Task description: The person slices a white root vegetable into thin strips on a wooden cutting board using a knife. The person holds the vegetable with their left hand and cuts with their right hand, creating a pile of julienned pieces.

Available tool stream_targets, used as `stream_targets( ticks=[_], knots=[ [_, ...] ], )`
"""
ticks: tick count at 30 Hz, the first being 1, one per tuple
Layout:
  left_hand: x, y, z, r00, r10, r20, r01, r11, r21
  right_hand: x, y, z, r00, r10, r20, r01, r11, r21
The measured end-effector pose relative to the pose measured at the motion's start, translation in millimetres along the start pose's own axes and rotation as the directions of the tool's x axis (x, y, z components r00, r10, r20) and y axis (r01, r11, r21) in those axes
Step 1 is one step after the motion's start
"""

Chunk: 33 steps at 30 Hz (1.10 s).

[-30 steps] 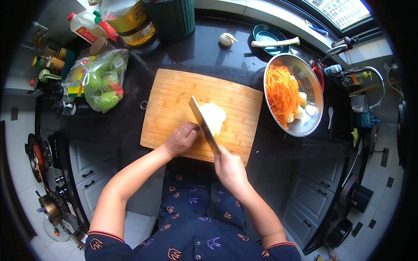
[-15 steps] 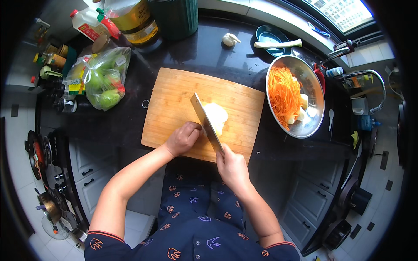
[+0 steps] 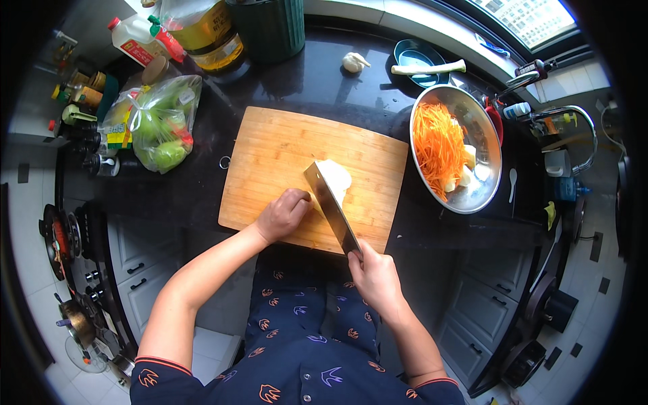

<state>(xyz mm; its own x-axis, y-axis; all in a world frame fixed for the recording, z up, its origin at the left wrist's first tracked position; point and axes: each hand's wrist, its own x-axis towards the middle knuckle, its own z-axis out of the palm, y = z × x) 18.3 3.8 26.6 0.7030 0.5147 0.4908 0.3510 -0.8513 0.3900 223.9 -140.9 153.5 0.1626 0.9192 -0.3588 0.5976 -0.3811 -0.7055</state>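
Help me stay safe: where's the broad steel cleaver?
Head view, centre: the right hand holds the cleaver over the rectangular wooden board, right of the left hand.

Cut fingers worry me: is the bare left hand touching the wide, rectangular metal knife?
Cannot tell. In the head view, the left hand sits beside the knife, but neither contact nor gap shows plainly.

The head camera looked steeply down from the person's own side of the cutting board, above it and facing it, near enough that the board lay about mid-view. Its wide fisheye reached back to the dark shirt on the board's near side and out to the window beyond the board's far right corner.
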Motion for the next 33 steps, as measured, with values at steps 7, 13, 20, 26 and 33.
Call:
stream_targets(
  ticks=[7,13,20,26,33],
  knots=[
    [-0.6,0.2,-0.1,1.000,0.002,0.003,-0.002,1.000,0.009,5.1,3.9,-3.3,1.000,-0.003,0.014,0.003,1.000,0.011],
    [-2.4,-0.4,1.5,1.000,-0.015,0.015,0.015,1.000,0.020,9.1,5.7,-3.4,1.000,-0.020,0.023,0.018,0.999,0.048],
    [-0.5,0.5,1.1,1.000,-0.002,-0.013,0.002,1.000,0.005,13.7,6.0,3.6,0.999,-0.023,0.029,0.021,0.997,0.079],
    [-1.9,-0.8,1.8,1.000,0.001,-0.016,-0.001,1.000,0.008,22.2,5.2,7.6,0.997,-0.029,0.067,0.024,0.997,0.068],
    [-1.5,-1.7,1.9,1.000,0.013,-0.017,-0.013,1.000,-0.003,20.2,1.8,10.9,0.999,-0.031,0.038,0.030,0.999,0.029]
  ],
)
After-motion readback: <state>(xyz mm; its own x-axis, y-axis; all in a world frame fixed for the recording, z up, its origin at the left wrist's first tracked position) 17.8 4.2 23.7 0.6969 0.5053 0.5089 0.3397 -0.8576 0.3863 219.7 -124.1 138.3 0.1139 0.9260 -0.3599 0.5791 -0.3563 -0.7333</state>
